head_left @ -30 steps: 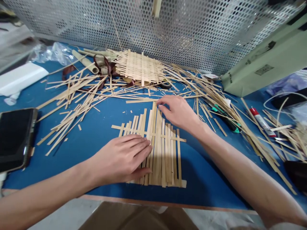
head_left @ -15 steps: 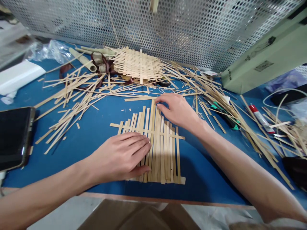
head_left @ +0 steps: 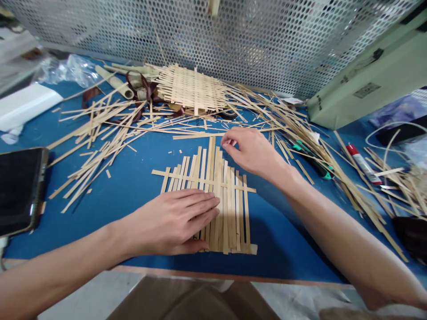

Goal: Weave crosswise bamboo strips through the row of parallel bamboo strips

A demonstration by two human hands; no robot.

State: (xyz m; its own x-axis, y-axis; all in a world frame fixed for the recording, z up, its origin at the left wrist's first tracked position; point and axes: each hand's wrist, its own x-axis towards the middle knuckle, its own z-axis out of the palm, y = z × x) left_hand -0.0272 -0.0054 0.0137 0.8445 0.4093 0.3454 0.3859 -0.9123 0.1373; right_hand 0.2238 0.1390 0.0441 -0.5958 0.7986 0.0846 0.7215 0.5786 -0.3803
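Observation:
A half-woven mat of pale bamboo strips (head_left: 230, 209) lies on the blue table (head_left: 140, 186) near its front edge. My left hand (head_left: 173, 220) lies flat on the mat's left part, fingers stretched out and pressing the strips down. My right hand (head_left: 251, 151) hovers at the mat's far right corner, fingers curled and pinched at the top ends of the upright strips; what it grips is too small to make out. One cross strip (head_left: 203, 180) runs through the uprights.
Loose bamboo strips (head_left: 100, 133) are scattered across the back of the table. A finished woven mat (head_left: 193, 89) lies by the perforated metal screen (head_left: 200, 35). A phone (head_left: 20, 189) sits at left; a green-handled knife (head_left: 313, 158), glue tube (head_left: 362, 162) and box (head_left: 370, 84) at right.
My left hand has slid a little to the right over the mat. My right hand has shifted slightly right at the strips' top ends.

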